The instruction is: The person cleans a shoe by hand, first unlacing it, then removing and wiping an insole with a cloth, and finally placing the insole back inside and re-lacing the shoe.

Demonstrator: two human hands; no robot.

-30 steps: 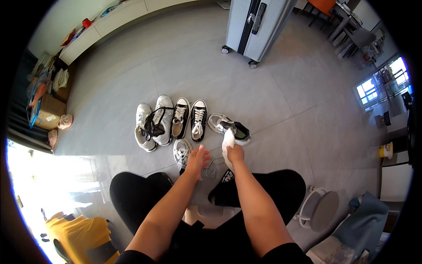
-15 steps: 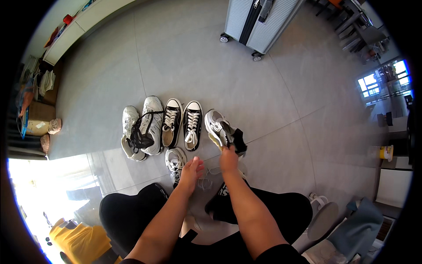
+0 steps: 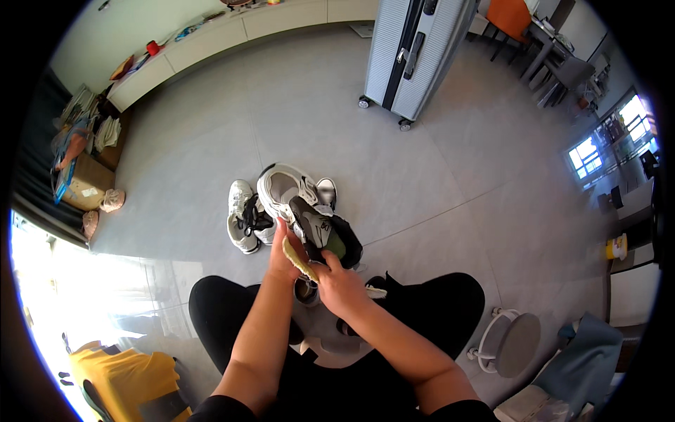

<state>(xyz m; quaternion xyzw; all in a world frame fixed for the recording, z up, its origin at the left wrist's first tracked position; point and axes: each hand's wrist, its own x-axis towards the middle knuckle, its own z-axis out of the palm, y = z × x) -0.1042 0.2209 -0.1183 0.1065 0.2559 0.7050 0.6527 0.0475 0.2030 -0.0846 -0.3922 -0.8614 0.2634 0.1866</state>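
Observation:
I hold a grey and white sneaker (image 3: pixel 283 184) raised above the floor, its toe pointing away from me. Its dark tongue (image 3: pixel 311 224) and black lining stick out at the opening, where some green shows inside. My left hand (image 3: pixel 284 254) grips the left side, beside a yellowish strip (image 3: pixel 299 260) along the edge. At the near end, my right hand (image 3: pixel 342 287) is closed on the heel part. Behind it on the floor stand a white sneaker (image 3: pixel 240 211) with another white one with black laces beside it, and a canvas shoe (image 3: pixel 326 190), mostly hidden. Under my hands, another shoe (image 3: pixel 306 292) shows partly.
A silver suitcase (image 3: pixel 394 63) stands ahead on the grey tiles. A round stool (image 3: pixel 519 344) is at my right, near a blue-grey cloth (image 3: pixel 573 366). Yellow cloth (image 3: pixel 126 376) drapes at lower left. A cardboard box (image 3: pixel 91 184) and long white cabinet (image 3: pixel 211 48) line the far left.
The sneaker has come up and left in my right hand, and my left hand has joined it there. It now covers most of the canvas shoes. The view has tilted upward.

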